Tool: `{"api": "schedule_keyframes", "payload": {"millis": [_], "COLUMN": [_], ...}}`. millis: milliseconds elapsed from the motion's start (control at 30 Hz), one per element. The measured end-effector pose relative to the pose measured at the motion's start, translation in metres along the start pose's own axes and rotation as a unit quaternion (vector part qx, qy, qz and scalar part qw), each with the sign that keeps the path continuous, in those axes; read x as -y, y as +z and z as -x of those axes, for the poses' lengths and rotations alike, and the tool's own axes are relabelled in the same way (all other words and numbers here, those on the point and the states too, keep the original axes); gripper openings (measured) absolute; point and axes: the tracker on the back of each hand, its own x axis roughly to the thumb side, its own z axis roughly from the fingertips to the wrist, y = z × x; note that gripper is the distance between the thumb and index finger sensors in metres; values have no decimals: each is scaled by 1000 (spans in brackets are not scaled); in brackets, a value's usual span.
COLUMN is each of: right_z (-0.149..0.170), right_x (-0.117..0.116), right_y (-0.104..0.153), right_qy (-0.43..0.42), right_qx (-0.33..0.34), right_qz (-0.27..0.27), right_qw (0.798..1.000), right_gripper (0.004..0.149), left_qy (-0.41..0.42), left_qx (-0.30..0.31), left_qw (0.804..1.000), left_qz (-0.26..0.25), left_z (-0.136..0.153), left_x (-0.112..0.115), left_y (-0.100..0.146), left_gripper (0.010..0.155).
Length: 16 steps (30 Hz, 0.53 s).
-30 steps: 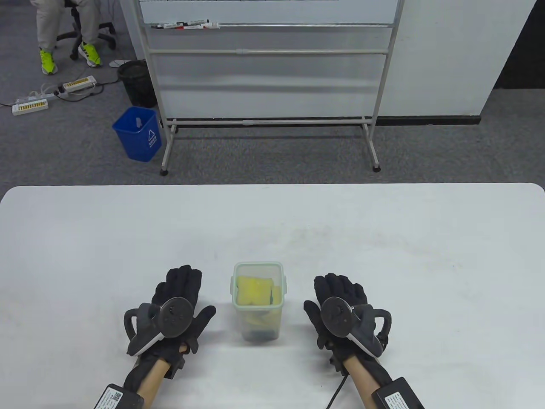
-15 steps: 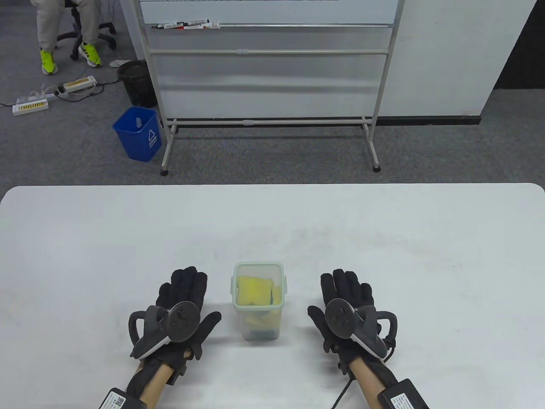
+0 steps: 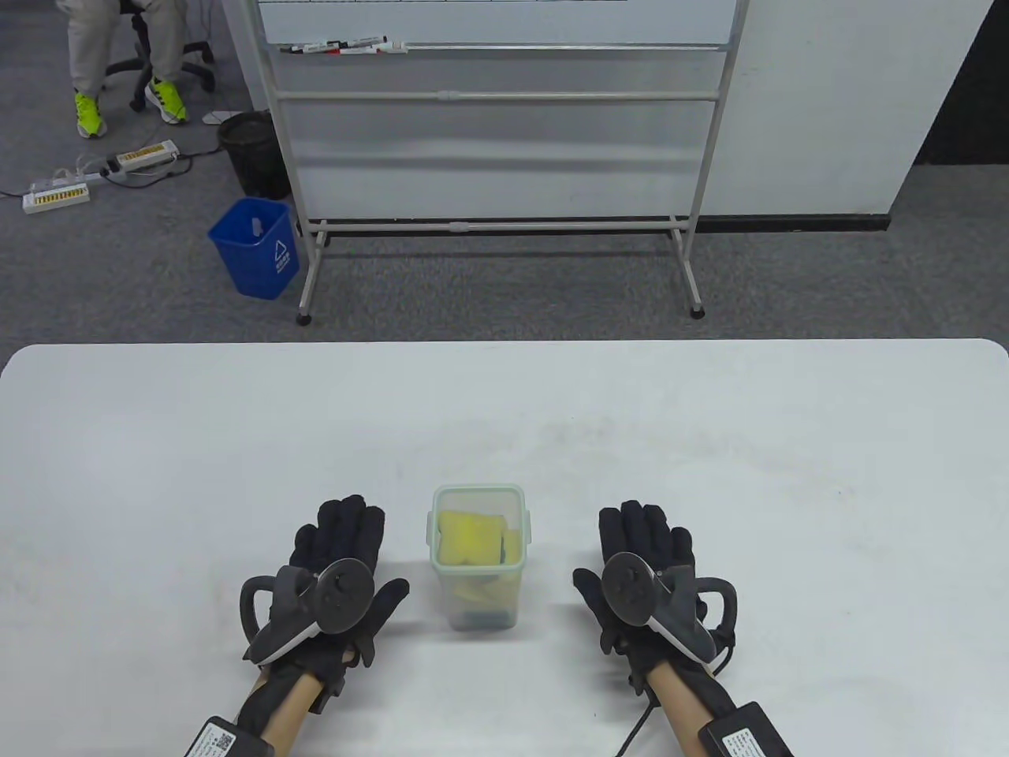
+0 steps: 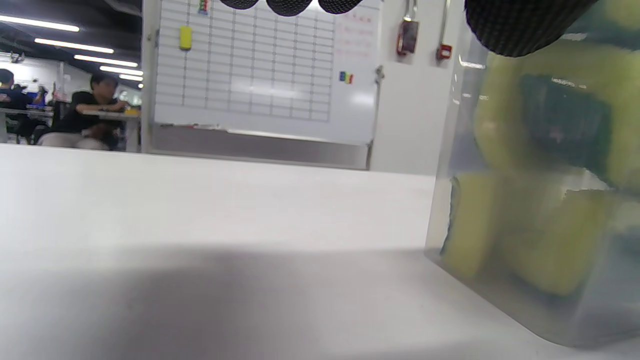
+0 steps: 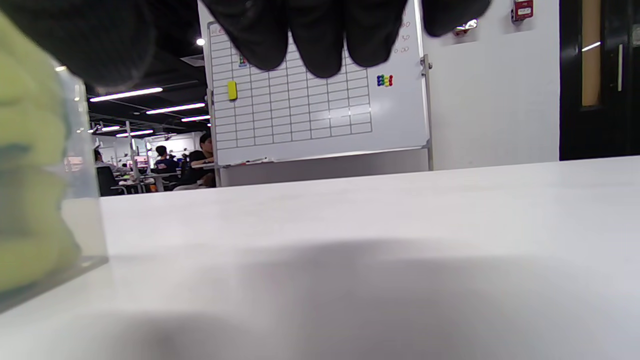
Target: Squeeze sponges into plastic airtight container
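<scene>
A clear plastic container [image 3: 478, 603] with a pale green rim stands open on the white table [image 3: 709, 441], near its front. Yellow-and-green sponges [image 3: 470, 538] fill it to the top. They show through its wall in the left wrist view [image 4: 545, 200] and at the left edge of the right wrist view [image 5: 30, 200]. My left hand [image 3: 340, 552] lies palm down, fingers stretched, a little left of the container. My right hand [image 3: 640, 548] lies the same way to its right. Neither hand touches the container or holds anything.
No lid is in view. Beyond the table's far edge stand a whiteboard on a metal frame [image 3: 497, 158], a blue bin [image 3: 255, 247] and a black bin [image 3: 252, 151]. A seated person's legs [image 3: 118, 55] are at the top left.
Both hands have slid a little to the right and slightly toward the table's front edge over the last second. The container and sponges have not moved.
</scene>
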Motion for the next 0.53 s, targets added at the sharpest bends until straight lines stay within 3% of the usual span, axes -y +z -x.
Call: {"api": "schedule_keyframes", "payload": {"millis": [533], "right_z": [-5], "right_x": [-3], "right_y": [1], "right_qy": [13], "right_qx": [3], "right_qz": [-13], "right_qw": [1000], "right_gripper": [84], "left_qy": [-6], "left_qx": [-5], "left_qw": [1000], "left_qz": [-1], "left_z": [1], "left_x": [0], "left_y": [1], "left_gripper": [87]}}
